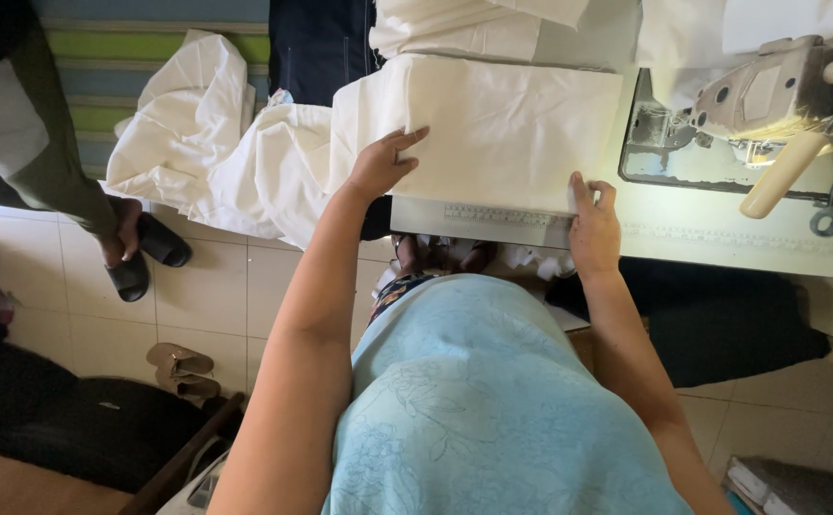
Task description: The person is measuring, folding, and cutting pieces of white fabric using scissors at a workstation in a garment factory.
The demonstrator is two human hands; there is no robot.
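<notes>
A: Handling of the folded white cloth point(493, 124)?

B: Soft, light, floppy; likely to slide on the smooth counter point(721, 243) and lose its fold if lifted by one corner. Best taken along the near folded edge, both ends at once.

A: Fingers now?

B: Left hand point(380, 167) flat on the cloth's near left part, fingers spread, nothing pinched. Right hand point(593, 224) at the near right corner, fingers close together, resting on the edge just above the ruler strip point(507, 216); pinching or only pressing, cannot tell.

A: Counts?

B: One folded piece under the fingers, one loose heap of white fabric point(216, 162) left of the left hand, one sewing machine point(779, 95) right of the right hand, two hands
</notes>
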